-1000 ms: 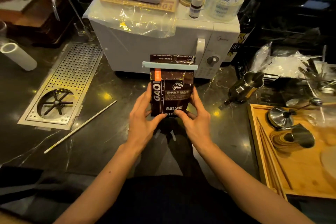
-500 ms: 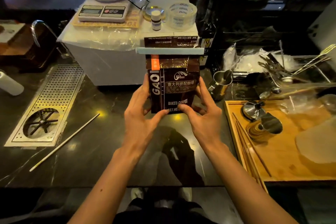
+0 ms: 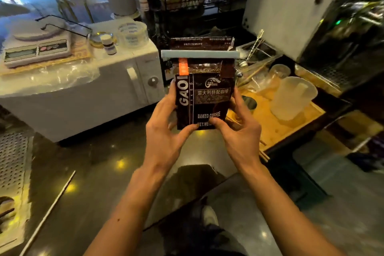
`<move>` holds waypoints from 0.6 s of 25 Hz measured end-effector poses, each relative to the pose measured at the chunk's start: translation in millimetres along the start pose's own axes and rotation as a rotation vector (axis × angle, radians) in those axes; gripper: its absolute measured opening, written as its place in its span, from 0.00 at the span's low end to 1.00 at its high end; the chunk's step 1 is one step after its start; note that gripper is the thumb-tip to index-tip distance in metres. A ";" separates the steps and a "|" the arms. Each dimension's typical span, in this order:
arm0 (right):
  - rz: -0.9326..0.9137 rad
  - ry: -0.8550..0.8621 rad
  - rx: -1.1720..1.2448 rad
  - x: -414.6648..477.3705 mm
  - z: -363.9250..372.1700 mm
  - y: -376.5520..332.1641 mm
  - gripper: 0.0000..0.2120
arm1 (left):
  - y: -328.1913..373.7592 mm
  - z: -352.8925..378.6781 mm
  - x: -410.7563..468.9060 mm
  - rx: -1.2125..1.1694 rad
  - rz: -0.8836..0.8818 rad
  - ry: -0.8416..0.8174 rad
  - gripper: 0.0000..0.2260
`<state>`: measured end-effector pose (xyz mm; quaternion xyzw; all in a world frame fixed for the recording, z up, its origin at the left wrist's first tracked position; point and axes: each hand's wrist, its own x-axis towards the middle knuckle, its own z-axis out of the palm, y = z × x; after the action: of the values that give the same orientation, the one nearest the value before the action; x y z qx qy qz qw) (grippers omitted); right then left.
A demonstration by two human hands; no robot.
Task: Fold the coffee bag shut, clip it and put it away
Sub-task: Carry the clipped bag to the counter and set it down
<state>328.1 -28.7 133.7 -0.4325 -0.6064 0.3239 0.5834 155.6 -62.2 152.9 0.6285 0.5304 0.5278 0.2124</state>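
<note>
A dark brown coffee bag (image 3: 207, 93) with white lettering and an orange tab is held upright in the air above the counter's edge. A pale blue bar clip (image 3: 199, 54) spans its folded top, with the bag's flap sticking up above the clip. My left hand (image 3: 164, 137) grips the bag's lower left side, thumb at the bottom front. On the lower right side, my right hand (image 3: 239, 137) holds it the same way.
A white microwave (image 3: 83, 97) stands at the left with a scale (image 3: 35, 48), a small bottle and a tape roll on top. A wooden tray (image 3: 276, 131) with plastic cups lies to the right. A perforated drain grate (image 3: 12, 156) and a thin white rod (image 3: 47, 212) lie on the dark counter.
Both hands have lifted the clipped bag up and carried it to the right, and the view has swung rightward toward the tray and the machines behind it.
</note>
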 end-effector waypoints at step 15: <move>0.000 0.509 -0.279 -112.2 -158.2 -84.0 0.41 | 117.2 100.9 -49.2 -0.343 0.206 -0.452 0.45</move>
<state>465.8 -182.5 178.5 -0.5758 -0.4792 0.1181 0.6518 303.0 -117.1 192.7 0.7356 0.3062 0.4750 0.3735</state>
